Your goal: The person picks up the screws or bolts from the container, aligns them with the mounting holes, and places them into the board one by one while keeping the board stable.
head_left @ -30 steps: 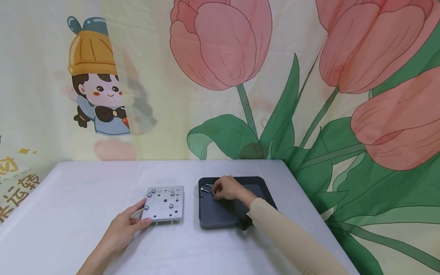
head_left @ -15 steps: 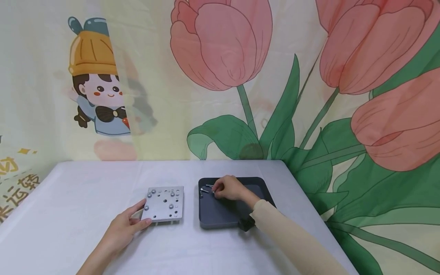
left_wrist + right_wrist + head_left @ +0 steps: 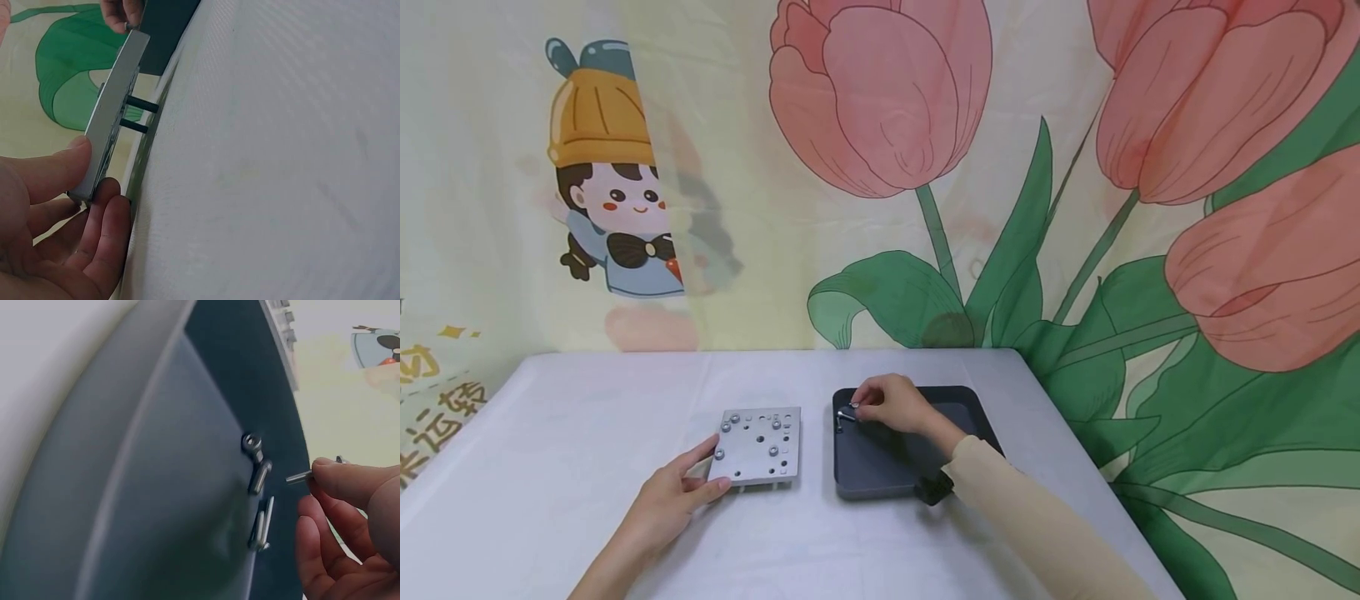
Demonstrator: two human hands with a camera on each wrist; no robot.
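The left-hand grip (image 3: 662,500) pinches the near left corner of a square silver metal plate (image 3: 752,457), which carries several round-headed metal bolts (image 3: 773,450) and is over the white-clothed counter (image 3: 617,396). To its right stands a dark grey rectangular tray (image 3: 880,471), with a few silver metal screws (image 3: 260,478) lying near its left wall, and above them the right-hand grip (image 3: 891,406) pinches one thin silver metal screw (image 3: 299,477).
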